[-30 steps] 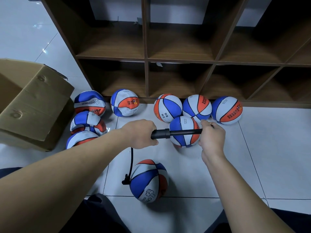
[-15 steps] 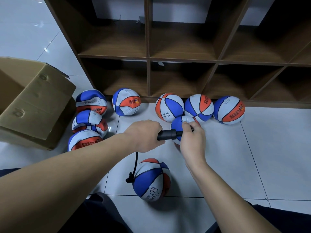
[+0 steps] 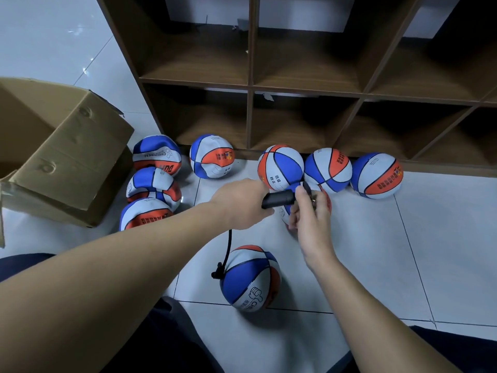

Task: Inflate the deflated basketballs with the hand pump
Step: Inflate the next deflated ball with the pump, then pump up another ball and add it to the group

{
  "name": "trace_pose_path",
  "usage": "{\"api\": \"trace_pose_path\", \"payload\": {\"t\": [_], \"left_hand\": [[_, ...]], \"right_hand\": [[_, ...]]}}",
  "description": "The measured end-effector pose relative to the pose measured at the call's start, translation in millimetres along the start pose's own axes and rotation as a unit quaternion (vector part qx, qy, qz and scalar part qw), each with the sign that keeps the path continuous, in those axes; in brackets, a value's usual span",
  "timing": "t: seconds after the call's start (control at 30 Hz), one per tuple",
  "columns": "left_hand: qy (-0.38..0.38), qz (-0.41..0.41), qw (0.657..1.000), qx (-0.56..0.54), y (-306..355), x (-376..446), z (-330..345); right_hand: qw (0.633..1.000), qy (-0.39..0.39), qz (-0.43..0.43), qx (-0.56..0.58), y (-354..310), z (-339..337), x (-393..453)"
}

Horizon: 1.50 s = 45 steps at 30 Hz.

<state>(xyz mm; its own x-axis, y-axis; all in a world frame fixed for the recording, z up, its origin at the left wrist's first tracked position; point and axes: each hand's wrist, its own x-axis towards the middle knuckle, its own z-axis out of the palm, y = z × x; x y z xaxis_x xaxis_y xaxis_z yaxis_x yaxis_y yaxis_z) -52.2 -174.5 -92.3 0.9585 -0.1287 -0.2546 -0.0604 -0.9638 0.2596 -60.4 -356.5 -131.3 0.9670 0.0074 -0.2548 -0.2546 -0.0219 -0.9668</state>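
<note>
Black pump barrel (image 3: 278, 198) is gripped by the left hand (image 3: 239, 203) while the handle, extended a second ago, is now pushed fully in by the clenched right hand (image 3: 306, 208), sending air through the hose (image 3: 227, 250) into the basketball (image 3: 251, 278) on the floor (image 3: 376, 265).

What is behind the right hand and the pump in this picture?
A blue, white and orange basketball lies on the floor behind the right hand and the pump. Only its edges show; the hand and pump cover most of it, so its fullness cannot be judged.
</note>
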Motion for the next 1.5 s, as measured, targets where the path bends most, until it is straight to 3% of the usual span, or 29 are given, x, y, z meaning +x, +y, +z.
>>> {"api": "trace_pose_path", "payload": {"t": [0.1, 0.17, 0.27, 0.33, 0.57, 0.87, 1.0, 1.27, 1.5], "left_hand": [[0.016, -0.029, 0.999, -0.028, -12.0, 2.0, -5.1], [0.015, -0.037, 0.999, -0.022, -19.5, 1.1, -4.5], [-0.006, -0.039, 0.999, -0.007, -27.8, -3.7, 1.5], [-0.026, -0.042, 0.999, 0.015, -34.3, -8.2, 7.0], [-0.13, -0.121, 0.984, 0.016, -64.6, -29.4, 52.9], [-0.141, -0.18, 0.951, -0.21, -51.4, -35.0, 105.9], [-0.117, -0.187, 0.956, -0.195, -50.0, -33.2, 119.0], [-0.102, -0.11, 0.982, -0.119, -35.3, -23.8, 120.3], [-0.088, -0.122, 0.984, -0.096, -26.5, -27.6, 120.2]], "right_hand": [[0.983, -0.061, -0.045, -0.166, 32.3, 4.6, -18.1], [0.944, -0.152, -0.056, -0.286, 61.9, 10.6, -31.0], [0.801, -0.316, -0.173, -0.478, 99.4, 15.9, -44.7], [0.746, -0.343, -0.225, -0.524, 115.2, 14.7, -44.2], [0.772, -0.276, -0.122, -0.56, 118.5, 1.2, -20.8], [0.791, -0.26, -0.089, -0.547, 122.2, -1.0, -16.4], [0.794, -0.258, -0.081, -0.545, 124.5, -0.2, -15.9], [0.769, -0.234, -0.09, -0.588, 127.4, 1.2, -18.8], [0.76, -0.227, -0.107, -0.6, 128.3, 2.7, -18.8]]}}
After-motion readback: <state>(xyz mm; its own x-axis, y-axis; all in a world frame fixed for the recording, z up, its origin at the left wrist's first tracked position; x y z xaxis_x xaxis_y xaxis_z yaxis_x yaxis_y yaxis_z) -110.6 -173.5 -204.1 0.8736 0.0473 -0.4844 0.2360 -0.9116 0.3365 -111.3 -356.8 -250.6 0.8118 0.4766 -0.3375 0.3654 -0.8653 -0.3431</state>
